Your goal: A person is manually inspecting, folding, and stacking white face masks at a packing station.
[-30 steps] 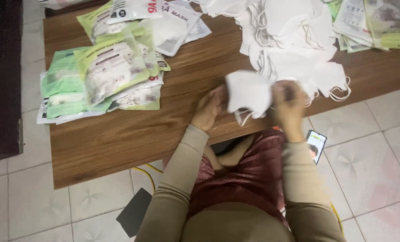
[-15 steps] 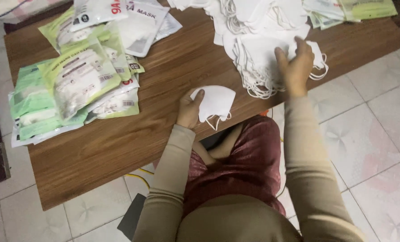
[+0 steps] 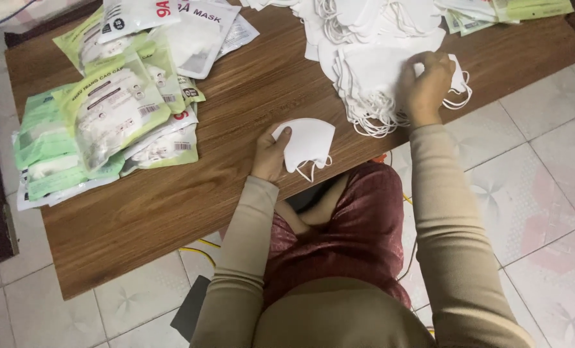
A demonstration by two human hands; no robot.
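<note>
My left hand (image 3: 270, 153) grips a folded white face mask (image 3: 309, 142) over the near edge of the low wooden table (image 3: 236, 103), its ear loops dangling below. My right hand (image 3: 424, 82) reaches out to a heap of loose white masks (image 3: 371, 71) at the table's right side, fingers closed on the top mask of that heap. Both arms wear beige sleeves.
A stack of green and white mask packets (image 3: 104, 113) lies on the left part of the table. More packets (image 3: 506, 9) sit at the far right corner. Tiled floor (image 3: 532, 167) surrounds the table; a dark flat object (image 3: 187, 309) lies on the floor by my knee.
The hands have parted: the left one kept the folded mask near the table edge, and the right one moved out to the mask heap and closed on a mask there.
</note>
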